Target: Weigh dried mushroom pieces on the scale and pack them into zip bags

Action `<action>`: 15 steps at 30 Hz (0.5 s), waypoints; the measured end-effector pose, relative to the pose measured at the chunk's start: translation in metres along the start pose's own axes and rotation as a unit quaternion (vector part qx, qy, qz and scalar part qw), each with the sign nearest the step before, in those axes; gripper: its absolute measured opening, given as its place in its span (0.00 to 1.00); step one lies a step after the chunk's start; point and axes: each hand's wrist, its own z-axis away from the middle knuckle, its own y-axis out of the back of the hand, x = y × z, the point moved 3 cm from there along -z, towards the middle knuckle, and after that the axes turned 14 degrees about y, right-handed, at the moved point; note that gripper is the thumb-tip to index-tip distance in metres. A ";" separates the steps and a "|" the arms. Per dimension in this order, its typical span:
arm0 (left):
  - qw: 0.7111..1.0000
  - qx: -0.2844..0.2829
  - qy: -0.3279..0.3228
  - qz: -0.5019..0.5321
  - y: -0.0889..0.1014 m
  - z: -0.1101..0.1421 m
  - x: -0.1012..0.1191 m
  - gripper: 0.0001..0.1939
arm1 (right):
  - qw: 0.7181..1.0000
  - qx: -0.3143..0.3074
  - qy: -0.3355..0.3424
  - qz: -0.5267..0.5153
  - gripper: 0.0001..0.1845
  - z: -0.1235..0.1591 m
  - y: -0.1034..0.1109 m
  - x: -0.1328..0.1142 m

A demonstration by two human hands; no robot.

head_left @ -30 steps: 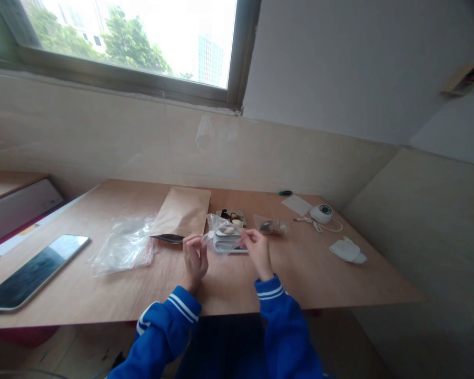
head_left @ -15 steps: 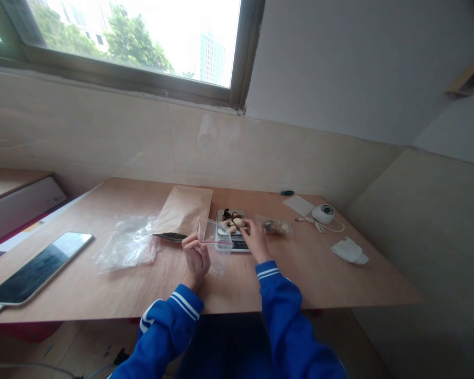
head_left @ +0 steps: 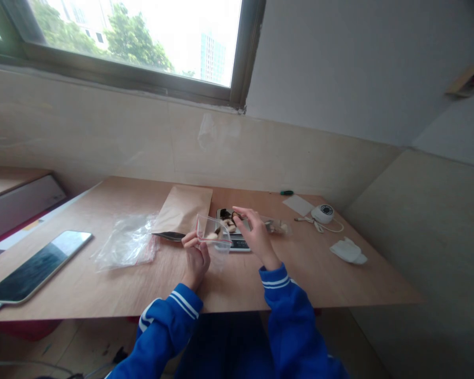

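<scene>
My left hand (head_left: pixel 196 259) pinches the rim of a clear zip bag (head_left: pixel 221 257) with a red seal line, its mouth facing up. Inside the bag mouth show a pale piece (head_left: pixel 212 236) and a dark bit. Just right of the bag my right hand (head_left: pixel 258 235) hovers over a small digital scale (head_left: pixel 240 245), thumb and fingers apart, nothing plainly held. Dark and pale dried pieces (head_left: pixel 229 225) lie on the scale's plate, partly hidden by the bag and my fingers. Another clear bag with similar pieces (head_left: pixel 277 227) lies behind my right hand.
A brown paper pouch (head_left: pixel 185 208) and a pile of clear zip bags (head_left: pixel 128 242) lie left. Farther left is a phone (head_left: pixel 39 267) with a cable. To the right are a white camera (head_left: pixel 323 213), a crumpled tissue (head_left: pixel 348 251), white paper (head_left: pixel 298 205) and a green-handled tool (head_left: pixel 287 192).
My right hand has lifted off the pieces on the scale and its fingers have spread. A pale piece and a dark bit now show in the bag mouth. My left hand stays put.
</scene>
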 end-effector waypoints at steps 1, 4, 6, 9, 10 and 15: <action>1.000 0.007 0.001 0.002 0.000 0.000 0.000 0.08 | 1.000 0.007 -0.010 0.005 0.15 0.003 -0.004 0.007; 1.000 0.020 0.011 0.015 0.001 0.001 -0.001 0.08 | 0.998 0.002 -0.037 0.047 0.15 0.018 -0.023 0.035; 0.999 0.016 0.015 0.026 0.000 0.001 -0.001 0.09 | 0.994 -0.021 -0.051 0.094 0.14 0.029 -0.039 0.054; 0.999 0.016 0.011 0.029 0.000 0.002 -0.001 0.09 | 0.985 -0.055 -0.062 0.154 0.14 0.040 -0.058 0.069; 0.999 0.018 0.010 0.028 0.000 0.002 -0.001 0.08 | 0.982 -0.062 -0.064 0.169 0.14 0.042 -0.062 0.071; 0.999 0.022 -0.007 0.043 -0.001 0.002 -0.002 0.07 | 0.972 -0.088 -0.072 0.205 0.06 0.042 -0.063 0.070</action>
